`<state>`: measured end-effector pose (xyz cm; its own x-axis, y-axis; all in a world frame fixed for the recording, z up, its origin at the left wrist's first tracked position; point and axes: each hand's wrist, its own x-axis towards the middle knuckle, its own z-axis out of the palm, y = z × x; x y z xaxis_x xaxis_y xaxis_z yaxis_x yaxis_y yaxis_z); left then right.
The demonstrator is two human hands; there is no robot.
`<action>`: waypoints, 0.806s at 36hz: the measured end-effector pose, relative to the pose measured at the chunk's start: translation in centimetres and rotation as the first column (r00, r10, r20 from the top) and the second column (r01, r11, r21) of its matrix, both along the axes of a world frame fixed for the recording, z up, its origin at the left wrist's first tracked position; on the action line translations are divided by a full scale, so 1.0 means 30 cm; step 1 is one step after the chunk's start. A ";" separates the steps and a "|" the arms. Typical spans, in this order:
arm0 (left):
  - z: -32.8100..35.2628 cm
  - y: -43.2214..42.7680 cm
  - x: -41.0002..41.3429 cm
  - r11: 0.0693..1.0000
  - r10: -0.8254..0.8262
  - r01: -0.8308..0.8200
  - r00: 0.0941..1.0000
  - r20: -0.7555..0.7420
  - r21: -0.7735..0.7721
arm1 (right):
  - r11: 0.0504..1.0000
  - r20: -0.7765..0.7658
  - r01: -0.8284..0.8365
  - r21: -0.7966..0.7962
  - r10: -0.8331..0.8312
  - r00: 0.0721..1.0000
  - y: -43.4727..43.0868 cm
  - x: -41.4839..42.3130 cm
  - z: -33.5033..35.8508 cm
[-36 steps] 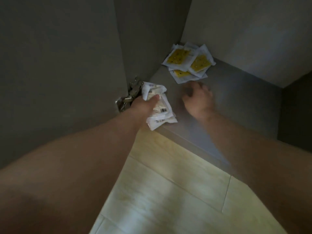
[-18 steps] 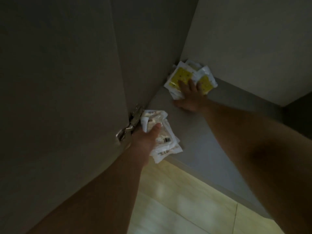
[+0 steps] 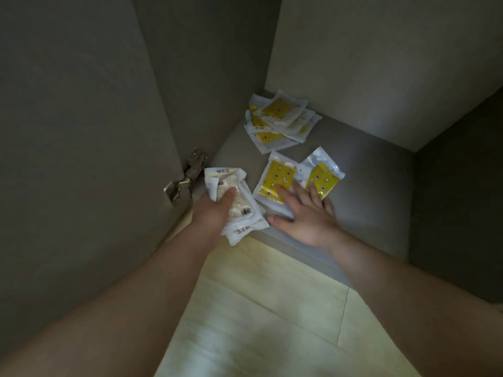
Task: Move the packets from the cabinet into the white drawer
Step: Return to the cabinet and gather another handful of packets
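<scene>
Cabinet shelf (image 3: pixel 367 191): grey, set low over a pale wooden floor (image 3: pixel 258 308), with a metal hinge (image 3: pixel 187 175) at its left front corner. Left hand (image 3: pixel 215 210): fingers and thumb curled round a bundle of white packets (image 3: pixel 239 202), held at the shelf's front edge. Right hand (image 3: pixel 307 216): spread flat with fingers straight, pressing on two yellow-and-white packets (image 3: pixel 275 178) that lie side by side near the front of the shelf. It grips nothing. Heap of packets (image 3: pixel 280 118): in the back left corner, well apart from both hands. White drawer: not in view. Step in hand, as I judge it: gathering the pair. This is best done by sliding them together to the front edge, curling the fingers under, and adding them to the bundle without easing the left thumb, since the slick wrappers look apt to fan out. Against half a second ago: the right hand lay on the corner heap. It has come forward, and the two packets with it.
</scene>
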<state>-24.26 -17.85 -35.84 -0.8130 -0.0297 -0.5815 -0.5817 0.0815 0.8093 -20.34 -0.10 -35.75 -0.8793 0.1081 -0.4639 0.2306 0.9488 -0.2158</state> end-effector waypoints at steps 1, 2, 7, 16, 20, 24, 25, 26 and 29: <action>-0.002 -0.004 0.017 1.000 -0.018 0.018 1.000 0.007 0.012 | 1.000 -0.005 -0.012 0.001 0.012 1.000 -0.010 0.038 0.000; -0.007 -0.009 0.029 0.999 -0.033 0.032 0.999 0.014 0.031 | 1.000 -0.011 -0.025 0.001 0.025 1.000 -0.022 0.069 -0.002; -0.041 -0.043 0.121 0.991 -0.083 0.074 0.994 0.078 0.111 | 0.993 -0.066 -0.112 0.027 0.114 0.991 -0.064 0.208 -0.020; -0.060 -0.077 0.200 0.891 -0.130 -0.019 0.946 0.296 0.453 | 0.978 -0.212 -0.159 -0.138 0.127 0.969 -0.088 0.281 -0.037; -0.062 -0.054 0.199 0.880 -0.097 -0.064 0.946 0.310 0.470 | 0.922 -0.340 -0.115 -0.369 -0.019 0.940 -0.091 0.259 -0.056; -0.054 -0.013 0.188 0.883 -0.088 -0.037 0.966 0.243 0.468 | 0.639 -0.213 0.083 -0.765 -0.373 0.903 -0.153 0.255 -0.039; -0.050 -0.006 0.186 0.888 -0.085 -0.032 0.969 0.233 0.458 | 0.503 -0.118 0.190 -0.843 -0.518 0.847 -0.172 0.248 -0.027; -0.047 -0.003 0.185 0.889 -0.082 -0.034 0.969 0.232 0.457 | 0.342 -0.023 0.276 -0.898 -0.663 0.748 -0.187 0.237 -0.021; -0.048 -0.007 0.180 0.888 -0.089 -0.030 0.968 0.235 0.459 | -0.018 0.148 0.364 -0.931 -0.931 0.332 -0.216 0.194 -0.028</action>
